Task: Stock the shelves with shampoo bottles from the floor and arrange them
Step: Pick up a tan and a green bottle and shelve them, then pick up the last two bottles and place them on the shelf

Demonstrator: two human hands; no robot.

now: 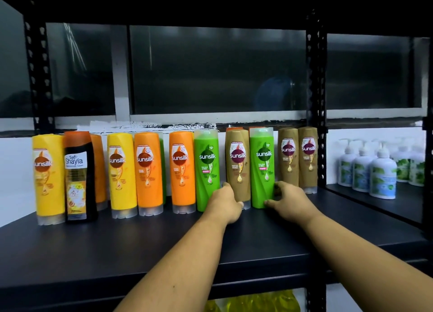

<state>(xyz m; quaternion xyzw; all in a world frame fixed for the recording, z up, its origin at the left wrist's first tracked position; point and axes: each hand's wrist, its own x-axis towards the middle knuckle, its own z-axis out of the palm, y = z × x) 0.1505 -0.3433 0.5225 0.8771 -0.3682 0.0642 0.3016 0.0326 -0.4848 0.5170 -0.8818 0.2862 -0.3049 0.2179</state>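
Two hands (226, 201) (290, 201) — brown bottle (237, 164), green bottle (262, 168)

Left grip (226, 203), right grip (293, 202): seemingly bare.

The flat black shelf board (117, 241) looks matt and smooth, with a faint sheen. On it, the tall green plastic bottle (261, 168) and the tall brown-gold plastic bottle (236, 166) are glossy, with frosted translucent caps. At the board's left end, the yellow plastic bottle (48, 178) shines likewise, and the black plastic bottle (79, 178) carries a glossy printed label. At the board's right corner, the black perforated metal upright (315, 77) looks matt. Behind the board, dark window glass (210, 70) reflects dimly.
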